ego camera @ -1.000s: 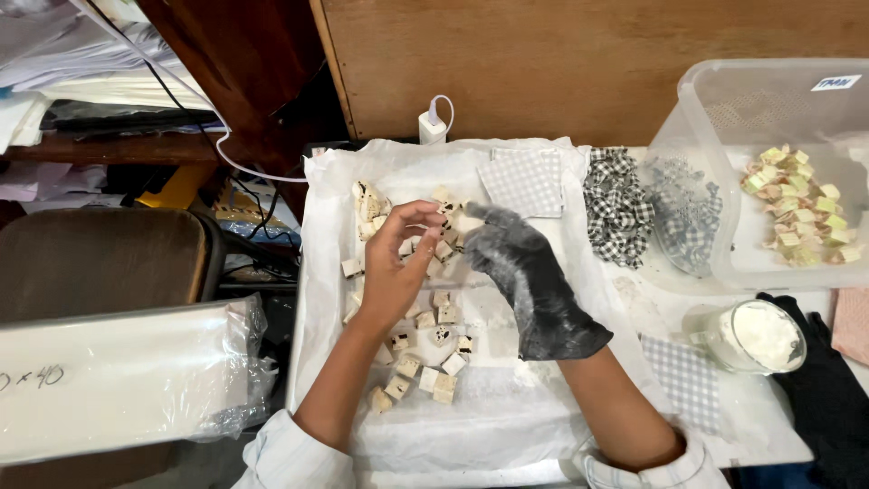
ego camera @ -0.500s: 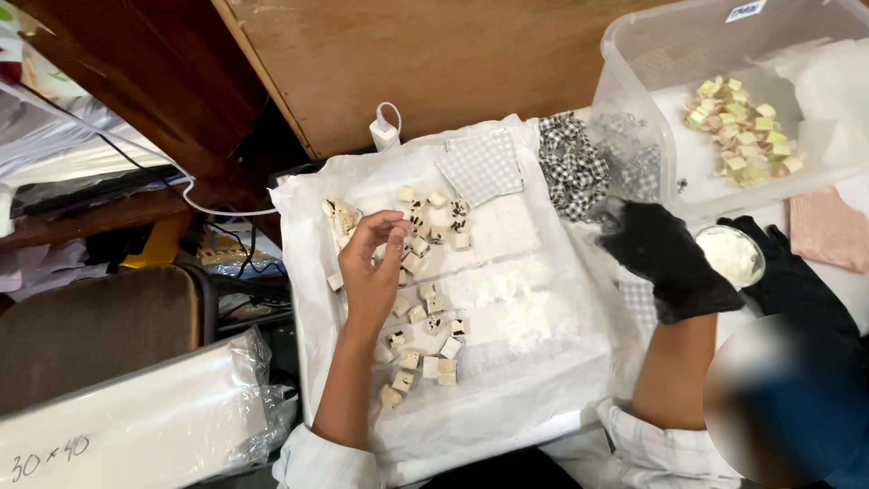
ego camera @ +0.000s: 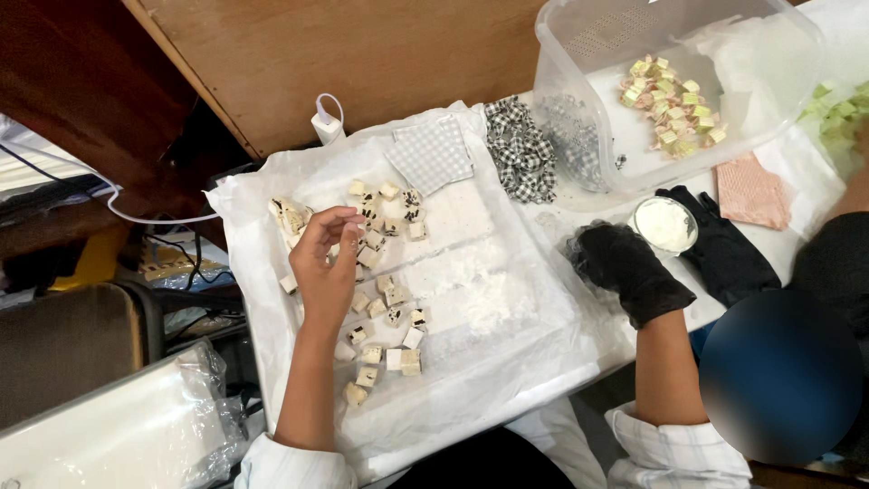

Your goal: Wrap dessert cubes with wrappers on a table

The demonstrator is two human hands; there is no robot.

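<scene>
Many pale cubes (ego camera: 380, 299), white plastic sheet (ego camera: 507, 362), brown wooden panel (ego camera: 362, 54)

1. Small cream cubes (ego camera: 380, 272), some with dark specks, lie scattered loosely down the left half of the white plastic sheet (ego camera: 507, 362), from near its far left corner toward its near edge; most sit flat, a few tilted.
2. One cube (ego camera: 342, 243) is pinched in the bare left hand (ego camera: 326, 267), above the far part of the scatter.
3. A small round dish of white powder (ego camera: 664, 225) stands just off the sheet's right edge, beside the black-gloved right hand (ego camera: 629, 267), whose fingers curl loosely just short of it.
</scene>
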